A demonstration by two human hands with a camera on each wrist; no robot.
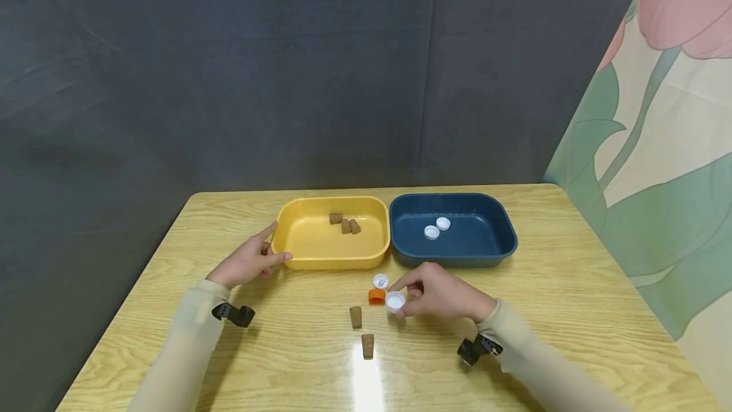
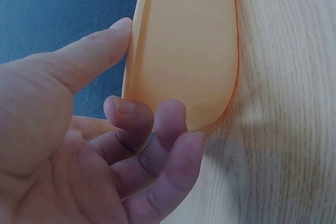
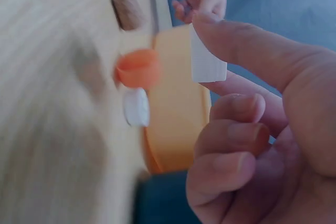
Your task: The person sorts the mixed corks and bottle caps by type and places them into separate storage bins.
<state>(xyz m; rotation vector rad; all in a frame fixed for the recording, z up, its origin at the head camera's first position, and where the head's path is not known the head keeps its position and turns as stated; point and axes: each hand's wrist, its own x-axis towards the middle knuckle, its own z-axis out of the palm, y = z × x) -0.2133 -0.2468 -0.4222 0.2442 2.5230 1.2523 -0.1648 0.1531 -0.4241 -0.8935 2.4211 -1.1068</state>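
Your right hand pinches a white cap between thumb and forefinger, just off the table, so the cap is free to carry; the other fingers curl loosely beneath it. Just beside it sit an orange cap and a second white one, both on the wood, and a little nearer you stand two corks, well clear of your grip. Your left hand rests at the near left corner of the yellow tray, thumb laid along the rim and fingers relaxed under the edge, holding nothing but seemingly steadying the tray against sliding. That tray holds three corks toward its back wall, while the blue tray touching its right side holds two white caps, so corks and caps lie apart by kind. Both trays sit side by side toward the far edge of a light wood-grain table with a glossy sheen near you. Behind it hangs a dark grey cloth, and to the right stands a panel painted with a pink flower and green leaves.
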